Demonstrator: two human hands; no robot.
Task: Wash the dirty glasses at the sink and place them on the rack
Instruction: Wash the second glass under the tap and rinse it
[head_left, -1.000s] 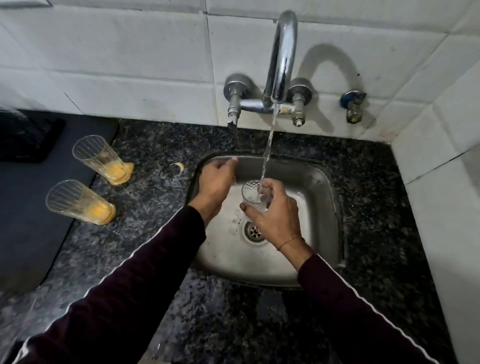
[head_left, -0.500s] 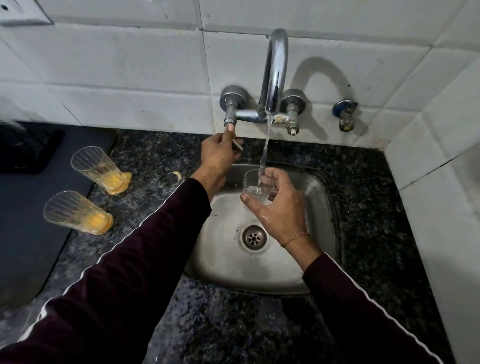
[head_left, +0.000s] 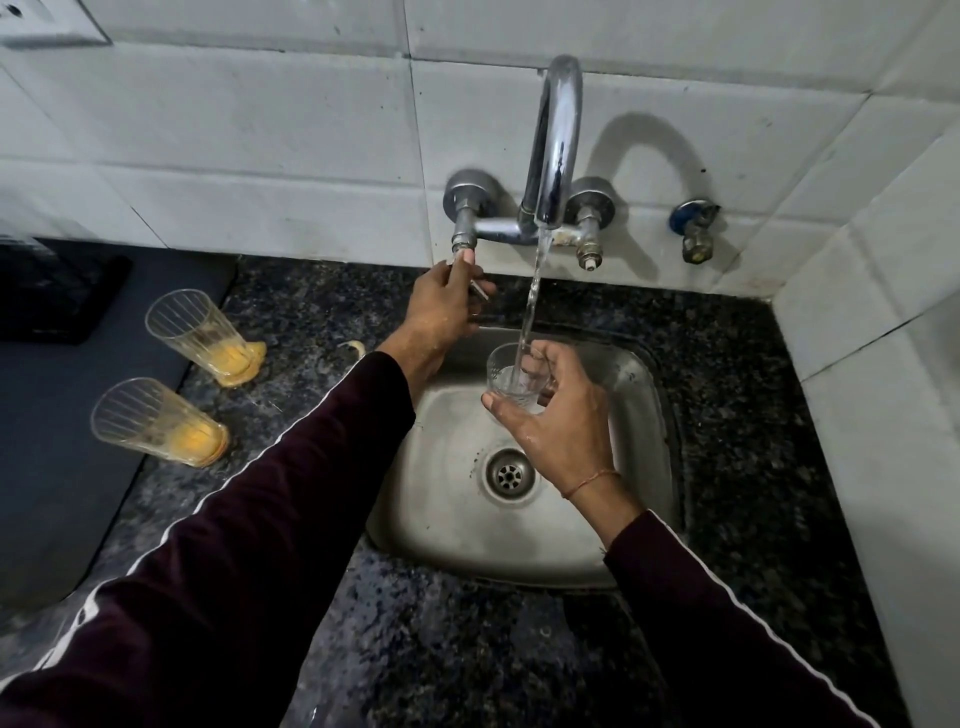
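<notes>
White wall tiles (head_left: 260, 156) and a speckled dark granite counter (head_left: 519, 649) around a small steel sink (head_left: 447, 519), pretty standard kitchen corner. So the clear glass (head_left: 511, 376) is up over the basin, gripped in the right hand (head_left: 558, 421), thumb on the near side and fingers wrapped round the far side. It's sitting upright right under the spout of the chrome tap (head_left: 556, 140), and the stream of water (head_left: 535, 296) runs straight into it. Directly below that grip is the drain (head_left: 508, 475).

Left hand (head_left: 441, 309) is up and to the left of the glass, closed around the tap's left handle (head_left: 467, 260), fingertip right at the valve stem. Both arms are in dark maroon sleeves with a thin white stripe.

Further left of the gripped glass, out on the counter, two more dirty glasses stand upright: the far glass (head_left: 200, 332) and the near glass (head_left: 156, 421), both ribbed, both with orange-yellow gunk at the bottom. They sit right beside the edge of a dark mat (head_left: 62, 467). A little pale scrap (head_left: 356, 347) lies on the granite between them and the sink. Off to the right of the tap there's a small blue-handled valve (head_left: 696, 228) on the wall.
</notes>
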